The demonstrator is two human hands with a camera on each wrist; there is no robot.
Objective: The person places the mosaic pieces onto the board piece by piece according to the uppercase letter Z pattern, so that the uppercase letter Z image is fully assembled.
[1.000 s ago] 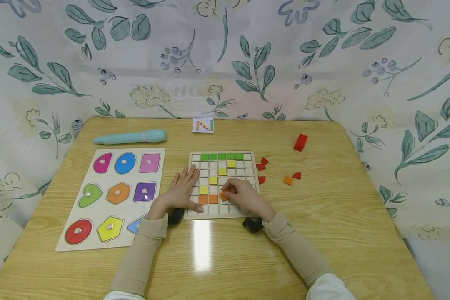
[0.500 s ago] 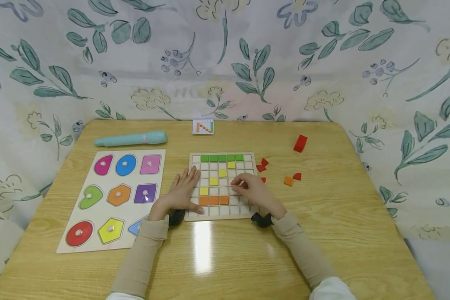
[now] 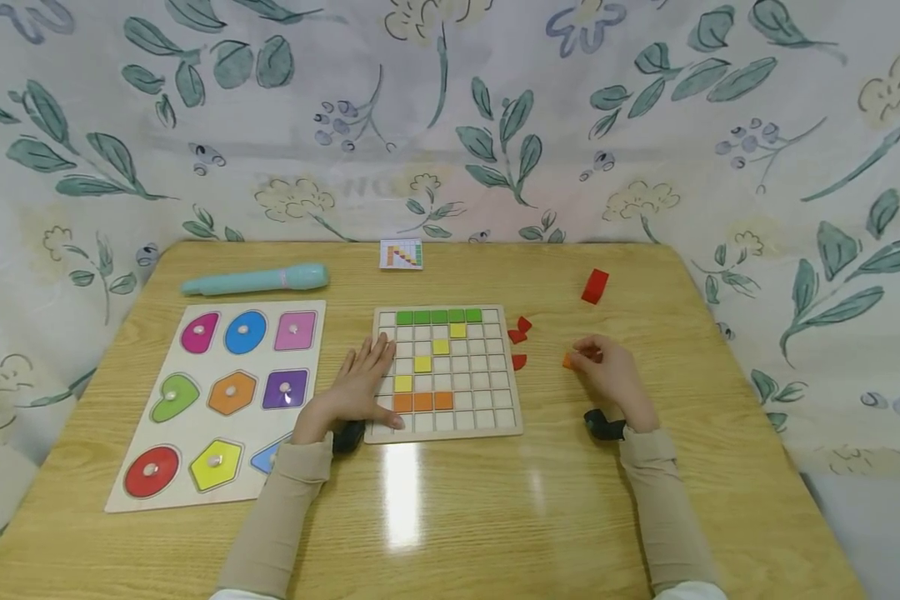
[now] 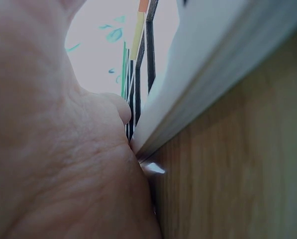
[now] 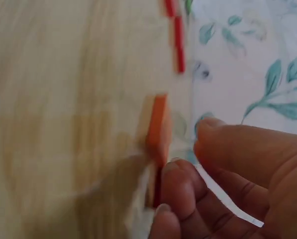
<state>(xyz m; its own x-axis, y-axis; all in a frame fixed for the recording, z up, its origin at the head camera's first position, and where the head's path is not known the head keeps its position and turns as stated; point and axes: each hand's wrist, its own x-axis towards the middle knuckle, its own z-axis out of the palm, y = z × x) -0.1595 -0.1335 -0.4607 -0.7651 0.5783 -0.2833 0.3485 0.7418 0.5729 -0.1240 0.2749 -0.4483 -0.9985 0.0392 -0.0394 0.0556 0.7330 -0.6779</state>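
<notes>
My left hand [image 3: 356, 390] lies spread over the left edge of a square wooden grid board [image 3: 477, 380], its fingers straight. On that board are a row of green square tiles [image 3: 439, 317], a diagonal of yellow tiles [image 3: 422, 364] and three orange tiles [image 3: 423, 402] in a row. Off to the right, my right hand [image 3: 607, 371] is at a loose orange tile [image 5: 159, 122] on the table. Seen from the right wrist, the thumb stands apart from the tile, while the bent fingers are close to its near end. A dark red piece [image 5: 157, 186] shows there, partly hidden by fingers.
Red quarter-round pieces [image 3: 519, 362] lie beside the board's right edge. A red block [image 3: 595, 286] is at the back right. A small pattern card [image 3: 401, 254] sits at the back, left of it a turquoise pen-shaped object [image 3: 255, 280] and a knobbed shape puzzle [image 3: 195, 429].
A third orange tile has been left in the row on the board. My right hand has moved from the board rightward to the loose orange tile. The left hand stays put.
</notes>
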